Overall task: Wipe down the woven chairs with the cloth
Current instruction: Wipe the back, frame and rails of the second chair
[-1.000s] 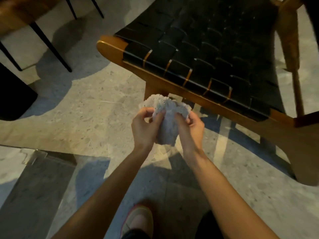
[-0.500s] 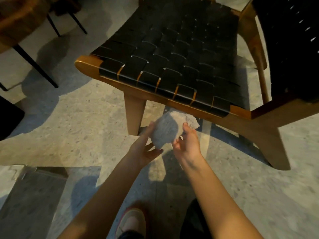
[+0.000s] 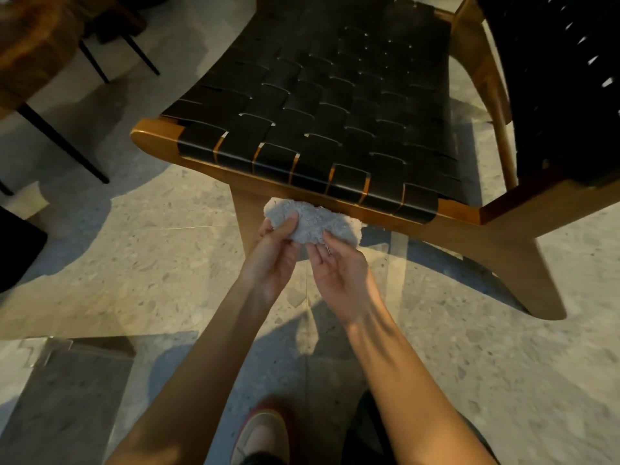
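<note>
Speckled stone floor (image 3: 134,256) is seen throughout, patched with light and shadow. At far left a brown wooden table (image 3: 30,45) is cut off by the frame, with thin black legs (image 3: 63,142) under it. A dark object (image 3: 16,253) is cut by the left edge; what it is cannot be told. A grey slab (image 3: 67,397) is set into the floor at lower left. A shoe (image 3: 261,434) is seen at the bottom edge between the forearms.

The left hand (image 3: 273,260) is closed on the left end of the cloth (image 3: 312,221), thumb on top, fingers hidden beneath. The cloth, white and nubbly, is bunched into a short roll and held off the floor, just before the front rail (image 3: 154,139) of the woven chair (image 3: 335,105), by its front leg; contact with the rail cannot be told. The right hand (image 3: 342,276) is turned palm up, fingers loosely bent, tips at the cloth's lower edge; whether it is pinched cannot be told. A ring is worn on one finger.

The chair seat is woven of black straps on a brown wooden frame. A second woven chair (image 3: 553,78) is cut off at far right, just beside the first
</note>
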A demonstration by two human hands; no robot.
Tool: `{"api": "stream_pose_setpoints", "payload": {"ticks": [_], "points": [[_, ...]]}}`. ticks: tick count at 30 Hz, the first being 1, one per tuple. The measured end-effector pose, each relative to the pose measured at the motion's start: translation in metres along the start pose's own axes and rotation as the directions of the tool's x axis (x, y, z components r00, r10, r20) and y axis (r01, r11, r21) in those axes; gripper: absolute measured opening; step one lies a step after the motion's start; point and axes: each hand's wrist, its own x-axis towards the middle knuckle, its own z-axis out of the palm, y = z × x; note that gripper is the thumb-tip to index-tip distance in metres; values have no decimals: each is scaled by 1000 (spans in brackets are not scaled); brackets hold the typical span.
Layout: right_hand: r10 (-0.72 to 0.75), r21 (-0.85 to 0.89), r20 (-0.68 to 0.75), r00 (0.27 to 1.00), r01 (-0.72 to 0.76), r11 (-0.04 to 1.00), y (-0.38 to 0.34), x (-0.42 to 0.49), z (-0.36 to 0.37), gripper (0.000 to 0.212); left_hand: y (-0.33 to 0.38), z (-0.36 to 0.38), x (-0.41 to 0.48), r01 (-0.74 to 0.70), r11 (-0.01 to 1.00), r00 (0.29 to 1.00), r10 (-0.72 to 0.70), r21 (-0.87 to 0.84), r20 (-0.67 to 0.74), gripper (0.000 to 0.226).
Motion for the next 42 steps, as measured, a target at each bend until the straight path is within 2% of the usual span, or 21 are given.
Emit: {"api": "stream_pose_setpoints", "payload": {"ticks": [4,7,12,16,18,20,23,25,28,30,34,37,40,42], "points": [[21,57,-25,999,-20,998,-9,-1,1,46,-1,4,-3,-5,998,1000,4,57,13,33],[49,68,-48,998,-46,997,-21,-5,-2,38,-6,11,-4,-1,996,1000,1,88,6,41],[88,132,-123,988,-72,989,-59,-16,-22,47,-35,28,-3,91,992,995,-94,89,33,48],[96,153,-191,977,-67,986,-94,-26,-47,40,-70,47,5,189,970,981,-193,152,11,30],[57,197,-205,977,-16,980,-113,-31,-62,38,-94,61,11,255,935,967,-245,245,-71,26],[17,201,-218,976,28,979,-132,-39,-77,34,-122,77,18,316,904,948,-289,290,-131,32],[-23,240,-222,975,78,968,-155,-47,-99,29,-158,101,28,356,900,934,-331,252,-136,54],[-57,285,-225,973,121,951,-166,-49,-112,33,-176,112,31,375,894,927,-360,244,-105,56],[-109,311,-275,955,196,930,-180,-49,-127,38,-195,122,29,351,887,921,-385,301,60,47],[-132,297,-292,947,221,929,-185,-51,-134,38,-202,126,27,335,881,916,-387,333,101,45],[-143,85,-330,933,181,980,-186,-59,-135,27,-192,122,20,337,877,916,-390,342,97,39],[-187,-140,-333,924,148,979,-178,-67,-130,19,-172,111,10,366,834,916,-402,413,1,44],[-303,-362,-262,916,197,911,-169,-75,-124,29,-148,90,2,347,713,929,-351,609,-117,36],[-367,-529,-191,910,220,820,-164,-84,-117,27,-132,70,-7,296,611,931,-358,734,-77,22]]}}
